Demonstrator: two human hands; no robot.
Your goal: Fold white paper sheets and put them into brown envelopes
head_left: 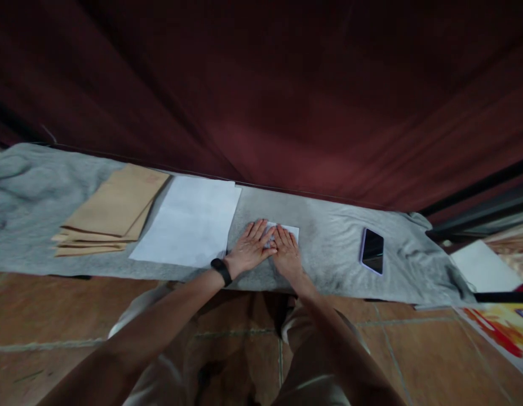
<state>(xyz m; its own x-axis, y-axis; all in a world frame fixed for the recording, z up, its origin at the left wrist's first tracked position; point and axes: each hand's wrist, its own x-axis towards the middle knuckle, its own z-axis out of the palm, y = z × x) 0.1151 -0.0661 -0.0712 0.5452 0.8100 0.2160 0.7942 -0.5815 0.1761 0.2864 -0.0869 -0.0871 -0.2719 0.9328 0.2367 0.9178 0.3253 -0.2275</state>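
Both my hands lie flat on a small piece of white paper [292, 230], which rests on the grey cloth [329, 248]. My left hand [249, 248] has its fingers stretched out over the paper's left part, and a dark band circles that wrist. Beside it, thumbs close together, my right hand [287, 254] presses down with straight fingers. Most of the paper is hidden under the hands. Just left of my left hand lie large white sheets [189, 220], one over another and slightly out of line.
Brown paper envelopes or bags [113, 203] are stacked at the left. A phone [372, 251] in a purple case lies to the right. Behind the cloth hangs a dark red curtain [287, 113]. A white flat object [485, 268] and a colourful printed box or packet [504, 330] are at far right.
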